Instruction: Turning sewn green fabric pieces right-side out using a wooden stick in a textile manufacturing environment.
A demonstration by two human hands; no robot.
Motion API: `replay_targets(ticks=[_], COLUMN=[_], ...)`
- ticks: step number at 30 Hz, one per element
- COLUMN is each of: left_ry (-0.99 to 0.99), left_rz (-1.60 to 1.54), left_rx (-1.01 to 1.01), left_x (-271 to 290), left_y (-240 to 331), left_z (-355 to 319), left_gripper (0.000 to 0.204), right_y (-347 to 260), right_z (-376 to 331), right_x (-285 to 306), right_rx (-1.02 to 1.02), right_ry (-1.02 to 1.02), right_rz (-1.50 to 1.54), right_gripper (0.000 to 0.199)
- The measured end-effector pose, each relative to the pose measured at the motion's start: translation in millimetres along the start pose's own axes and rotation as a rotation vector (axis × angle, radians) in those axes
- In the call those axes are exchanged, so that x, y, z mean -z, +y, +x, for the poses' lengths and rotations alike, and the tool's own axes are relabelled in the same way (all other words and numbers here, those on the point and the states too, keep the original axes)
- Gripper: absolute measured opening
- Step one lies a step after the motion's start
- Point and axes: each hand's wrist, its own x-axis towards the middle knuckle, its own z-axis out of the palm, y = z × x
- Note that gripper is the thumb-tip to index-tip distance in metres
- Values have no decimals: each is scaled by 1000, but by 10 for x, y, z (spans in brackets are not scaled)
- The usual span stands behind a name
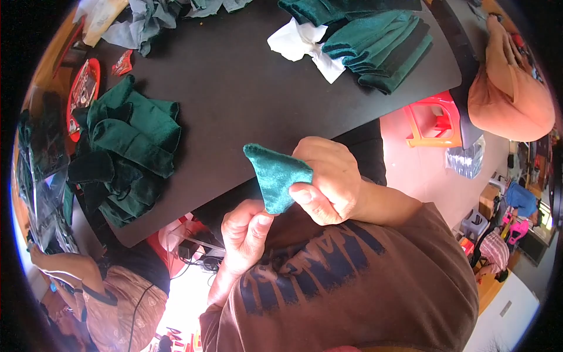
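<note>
The black surface [246, 94] fills most of the view, with a loose heap of dark green velvet pieces [126, 146] at its left edge, a neater folded stack of the same cloth [381, 50] at the far right, and a crumpled white cloth [302, 44] just beside that stack. Above the near edge of the surface, the right hand [328, 182] is closed on a small teal velvet piece [275, 179], thumb pressed on its right side, so it stands up as a pointed, folded triangle. The left hand [246, 232] is curled narrow, its thumb and forefinger pinching the lower tip of the same piece. The grip looks slight at both ends: velvet is slippery, and if either pinch eases the fold could spring open or the piece could drop toward the lap rather than the surface. The heap at the left also overhangs the edge and could slide off if nudged.
</note>
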Motion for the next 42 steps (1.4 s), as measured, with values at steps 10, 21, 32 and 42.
replay_targets(ticks=[10,21,32,42], left_ry=[27,40,-28,52], left_rz=[-99,-136,-116,-210], left_rx=[-19,49,39,30], left_x=[-55,-46,-9,-70], left_y=[-23,24,17,67], left_z=[1,0,2,3], left_gripper=[20,24,24,20], right_y=[-37,-7,-39,-91], right_z=[-31,-75,-30,-24], right_x=[-37,-107,-64,-117], right_rx=[-40,-79,-110,-103], right_ry=[-1,4,-19,-112], right_rz=[16,122,162,173], right_gripper=[17,12,10,14])
